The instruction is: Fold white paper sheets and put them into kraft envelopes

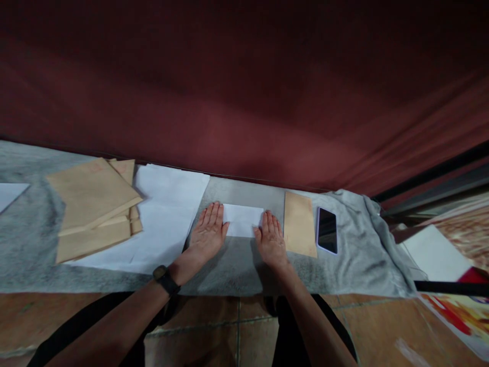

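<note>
1. Dark red fabric (229,112): I observe it across the upper view, beyond the work surface.
2. Grey cloth (355,244): covers the long work surface; bunched into folds at the right end.
3. Large white sheets (168,204): lie flat on the cloth, to the left of the left hand.
4. Pile of brown envelopes (93,191): overlaps the left part of the white sheets; its pieces sit at differing angles.
5. Single brown envelope (300,224): lies flat just beside the right hand, on its outer side.
6. Left hand (208,232): I read it as palm down and flat, fingers straight and side by side, thumb apart and touching the small white paper at its left end.
7. Right hand (272,239): same flat posture, thumb apart, at the right end of the small white paper. Neither hand pinches anything.
8. Small white paper (243,220): a rectangle on the grey cloth, between both hands, long side running left to right.
9. Smartphone (327,230): screen up and dark, just right of the single brown envelope.
10. Black wristwatch (166,280): worn on the left wrist.
</note>
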`<state>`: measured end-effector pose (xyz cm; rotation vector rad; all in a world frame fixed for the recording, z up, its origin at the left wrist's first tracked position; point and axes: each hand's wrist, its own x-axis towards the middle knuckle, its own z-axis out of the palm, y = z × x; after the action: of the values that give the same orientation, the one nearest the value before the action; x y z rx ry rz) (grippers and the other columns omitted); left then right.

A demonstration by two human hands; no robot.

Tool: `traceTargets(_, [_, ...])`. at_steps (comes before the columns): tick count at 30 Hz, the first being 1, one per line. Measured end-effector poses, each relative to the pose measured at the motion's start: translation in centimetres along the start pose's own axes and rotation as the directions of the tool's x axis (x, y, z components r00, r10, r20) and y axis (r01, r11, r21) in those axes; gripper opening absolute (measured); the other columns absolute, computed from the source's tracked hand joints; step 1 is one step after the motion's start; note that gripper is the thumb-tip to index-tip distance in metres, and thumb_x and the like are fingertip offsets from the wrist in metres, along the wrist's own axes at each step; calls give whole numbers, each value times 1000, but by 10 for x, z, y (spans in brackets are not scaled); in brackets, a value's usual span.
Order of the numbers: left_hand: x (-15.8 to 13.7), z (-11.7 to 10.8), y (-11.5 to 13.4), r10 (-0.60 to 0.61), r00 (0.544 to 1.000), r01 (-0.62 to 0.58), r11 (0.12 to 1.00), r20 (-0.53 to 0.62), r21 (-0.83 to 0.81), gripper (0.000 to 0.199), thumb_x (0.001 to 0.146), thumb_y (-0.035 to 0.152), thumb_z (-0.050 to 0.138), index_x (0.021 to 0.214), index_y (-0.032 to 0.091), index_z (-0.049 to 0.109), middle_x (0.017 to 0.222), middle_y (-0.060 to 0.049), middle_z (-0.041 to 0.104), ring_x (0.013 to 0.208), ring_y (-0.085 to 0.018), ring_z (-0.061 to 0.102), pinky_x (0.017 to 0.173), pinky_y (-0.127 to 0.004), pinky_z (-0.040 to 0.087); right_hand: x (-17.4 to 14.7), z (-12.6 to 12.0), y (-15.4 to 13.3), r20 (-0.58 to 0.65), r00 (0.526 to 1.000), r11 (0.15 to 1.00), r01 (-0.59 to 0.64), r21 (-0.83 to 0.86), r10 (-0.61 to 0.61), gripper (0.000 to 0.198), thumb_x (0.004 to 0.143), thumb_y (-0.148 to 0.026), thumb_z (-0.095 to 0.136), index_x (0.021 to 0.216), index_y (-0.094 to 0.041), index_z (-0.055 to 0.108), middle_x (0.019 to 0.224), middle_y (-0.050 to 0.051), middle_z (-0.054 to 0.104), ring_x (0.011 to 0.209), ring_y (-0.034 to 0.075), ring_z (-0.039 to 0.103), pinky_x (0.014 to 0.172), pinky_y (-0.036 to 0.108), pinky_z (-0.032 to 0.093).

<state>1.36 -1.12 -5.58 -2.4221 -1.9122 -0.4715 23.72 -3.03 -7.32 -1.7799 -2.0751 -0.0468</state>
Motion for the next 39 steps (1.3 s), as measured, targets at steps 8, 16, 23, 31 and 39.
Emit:
traceTargets(8, [-12, 3, 25, 376, 927, -375, 926, -2, -50, 61, 101, 28, 37, 157, 6, 33, 164, -17, 37, 155, -26, 28, 127, -46, 25, -1, -12, -27, 86, 978, 964, 169, 207, -190, 61, 110, -39, 28, 164, -13, 20, 168, 14, 28, 157, 24, 23, 126, 48, 29])
traceTargets(16, [-21, 6, 36, 408, 909, -405, 913, 88, -56, 64, 99, 26, 37, 158, 3, 29, 165, -20, 35, 156, -28, 25, 128, -46, 23, -10, -9, -36, 139, 966, 966, 195, 170, -220, 62, 110, -43, 27, 163, -11, 23, 167, 13, 30, 156, 22, 26, 128, 44, 25])
traceTargets(23, [-20, 2, 29, 370, 927, -364, 927, 61, -88, 62, 102, 33, 38, 157, 6, 32, 165, -19, 35, 156, -28, 26, 128, -47, 23, -13, -3, -24, 90, 971, 974, 214, 72, -220, 62, 109, -42, 32, 161, -8, 28, 165, 18, 34, 156, 26, 27, 125, 48, 28])
traceTargets(31, [-20, 7, 12, 328, 943, -324, 943, 51, -72, 65, 104, 46, 38, 154, 6, 36, 164, -21, 35, 155, -29, 29, 126, -48, 28, -14, -3, -13, 57, 974, 976, 215, 40, -217, 66, 108, -43, 37, 161, -5, 26, 164, 21, 34, 155, 29, 29, 123, 51, 32])
traceTargets(39, [-16, 8, -1, 282, 958, -280, 959, 51, -37, 68, 101, 46, 45, 153, 2, 38, 163, -24, 35, 153, -31, 32, 126, -49, 29, -15, -3, -3, 20, 980, 980, 196, 35, -197, 67, 107, -42, 41, 161, -6, 25, 163, 22, 37, 152, 31, 35, 122, 53, 34])
